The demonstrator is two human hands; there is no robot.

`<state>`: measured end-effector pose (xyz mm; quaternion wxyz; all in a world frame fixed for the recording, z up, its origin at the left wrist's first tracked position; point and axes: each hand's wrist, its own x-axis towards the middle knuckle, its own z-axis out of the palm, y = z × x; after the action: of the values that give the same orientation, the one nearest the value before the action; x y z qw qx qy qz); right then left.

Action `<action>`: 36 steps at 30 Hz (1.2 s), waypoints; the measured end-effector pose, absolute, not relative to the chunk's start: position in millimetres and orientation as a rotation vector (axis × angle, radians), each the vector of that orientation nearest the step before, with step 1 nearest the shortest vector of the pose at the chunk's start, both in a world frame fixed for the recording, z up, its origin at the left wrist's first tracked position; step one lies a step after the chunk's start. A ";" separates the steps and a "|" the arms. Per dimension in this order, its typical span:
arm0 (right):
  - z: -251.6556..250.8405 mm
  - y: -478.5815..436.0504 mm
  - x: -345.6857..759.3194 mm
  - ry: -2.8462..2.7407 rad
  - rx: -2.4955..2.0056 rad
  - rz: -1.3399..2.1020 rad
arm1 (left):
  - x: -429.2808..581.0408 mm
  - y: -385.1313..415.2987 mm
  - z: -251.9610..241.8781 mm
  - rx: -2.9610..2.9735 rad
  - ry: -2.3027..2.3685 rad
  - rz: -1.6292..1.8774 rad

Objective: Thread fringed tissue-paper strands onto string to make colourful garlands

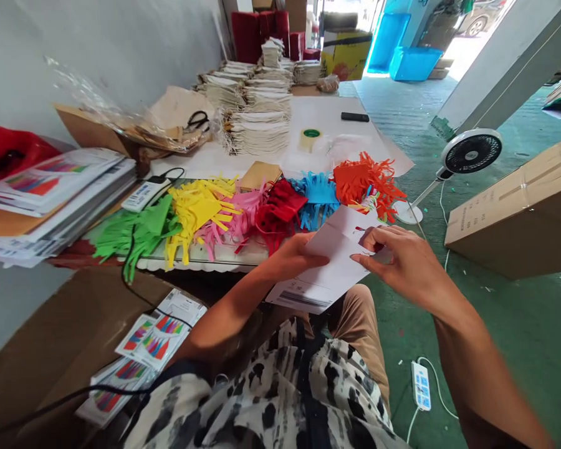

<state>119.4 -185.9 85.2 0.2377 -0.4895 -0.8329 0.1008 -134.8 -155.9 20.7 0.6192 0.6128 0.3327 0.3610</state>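
A white printed card (325, 271), with a fold and small slits, is tilted above my lap. My left hand (303, 252) grips its left side, the thumb lying across the face. At the card's right part, my right hand (399, 255) has thumb and bent fingers close together by the slits; what they pinch is hidden. A bit of red shows at one slit. Just beyond the card's upper edge lie multicoloured strips (371, 202). Fringed bundles line the table edge: green (144, 231), yellow (201, 212), pink (247, 209), dark red (283, 206), blue (318, 194) and orange (355, 181).
White bundled stacks (262, 128), a tape roll (311, 138) and scissors (197, 120) lie farther back. Printed packets (56, 193) are piled left; more packets (154, 340) lie below. A fan (472, 151), carton (518, 212) and power strip (421, 386) stand right.
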 end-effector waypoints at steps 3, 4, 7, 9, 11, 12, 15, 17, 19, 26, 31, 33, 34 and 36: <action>83.7 -186.6 117.1 -2.285 -1.339 0.091 | -136.6 -157.5 17.4 1.356 0.801 0.813; 83.3 -186.6 116.2 -2.303 -1.314 -0.022 | -137.2 -158.1 17.2 1.327 0.810 0.808; 79.9 -185.2 114.1 -2.357 -1.195 -0.409 | -138.6 -159.4 18.5 1.236 0.823 0.798; 76.1 -184.0 113.6 -2.373 -1.126 -0.597 | -139.1 -159.6 19.5 1.196 0.817 0.811; 71.9 -183.3 114.1 -2.371 -1.063 -0.686 | -139.3 -159.7 20.1 1.168 0.806 0.825; 69.9 -183.2 114.5 -2.360 -1.031 -0.687 | -139.3 -159.8 20.2 1.157 0.803 0.831; 65.6 -183.9 115.7 -2.258 -0.953 -0.439 | -139.1 -161.2 20.8 1.148 0.789 0.843; 64.8 -184.7 115.8 -2.121 -0.933 -0.096 | -139.4 -162.6 21.0 1.167 0.779 0.829; 65.8 -185.3 115.7 -1.948 -0.936 0.196 | -140.1 -163.8 20.5 1.183 0.801 0.815; 72.4 -182.7 118.3 -2.004 -0.959 0.274 | -143.5 -164.5 15.5 1.288 0.867 0.853; 67.8 -173.4 116.5 -2.240 -0.940 -0.413 | -144.1 -167.7 16.2 1.346 0.861 0.762; 66.3 -170.1 114.4 -2.304 -0.908 -0.553 | -144.5 -169.0 17.3 1.344 0.854 0.727; 65.9 -168.9 113.4 -2.328 -0.902 -0.580 | -144.9 -169.2 17.8 1.347 0.852 0.717; 66.0 -167.5 112.1 -2.378 -0.935 -0.592 | -146.3 -169.0 18.7 1.361 0.864 0.708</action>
<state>112.1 -167.5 66.0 0.2565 -0.3444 -0.8763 -0.2183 -146.3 -169.0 18.7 0.6367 0.5961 0.3782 0.3102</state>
